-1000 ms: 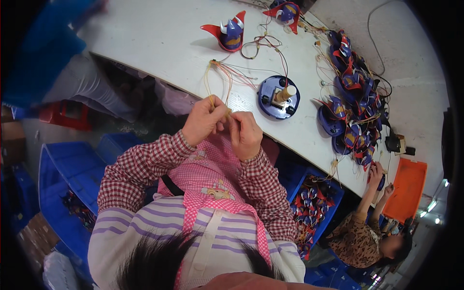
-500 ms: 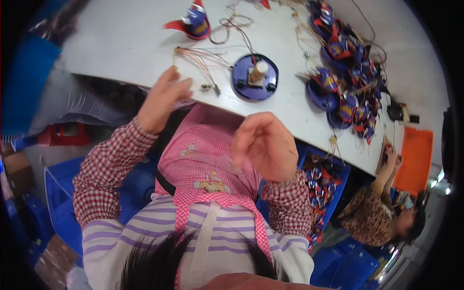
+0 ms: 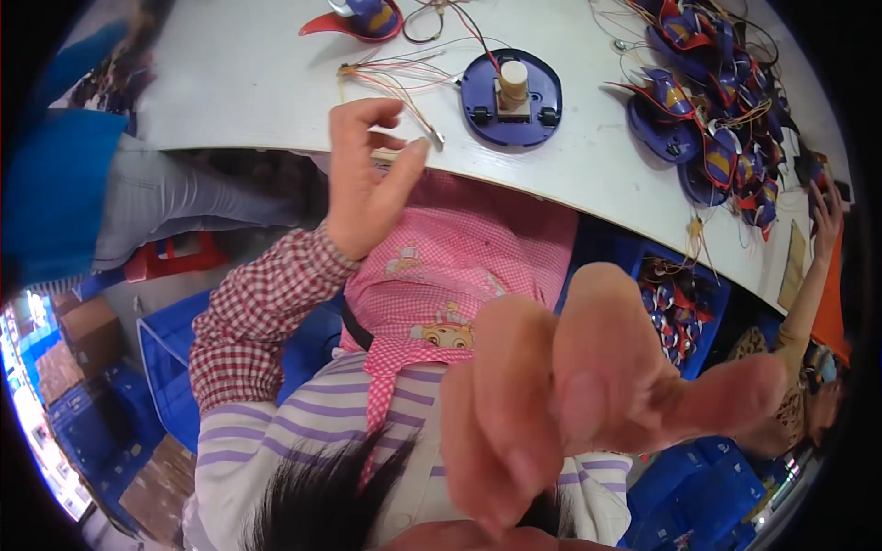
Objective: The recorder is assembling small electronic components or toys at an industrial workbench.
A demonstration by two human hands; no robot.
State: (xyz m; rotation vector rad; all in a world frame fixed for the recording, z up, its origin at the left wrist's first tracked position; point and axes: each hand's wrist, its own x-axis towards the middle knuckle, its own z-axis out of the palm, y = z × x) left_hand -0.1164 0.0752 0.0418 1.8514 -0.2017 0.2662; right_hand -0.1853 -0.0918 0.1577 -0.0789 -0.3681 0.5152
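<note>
My left hand (image 3: 367,179) is held over the table's front edge, its thumb and fingers curved and apart with nothing visible between them. Just beyond its fingertips, a bundle of thin coloured wires (image 3: 395,84) lies on the white table (image 3: 248,87). To the right of the wires sits a round purple base (image 3: 540,83) with a white cylindrical post (image 3: 514,77) standing on it. My right hand (image 3: 588,395) is raised close to the camera, looming large, with fingers spread and no object seen in it. A red-and-purple plastic figure part (image 3: 372,20) lies farther back.
Many wired purple-and-red assemblies (image 3: 721,115) are heaped on the right of the table. Below its edge stands a blue bin (image 3: 724,294) of similar parts. A co-worker's hand (image 3: 827,216) reaches onto the far right end. Another person's legs in jeans (image 3: 175,188) are at left.
My right hand has risen from above my lap toward the camera. My left hand has shifted right along the table edge, off the wires' left end. The view has shifted too.
</note>
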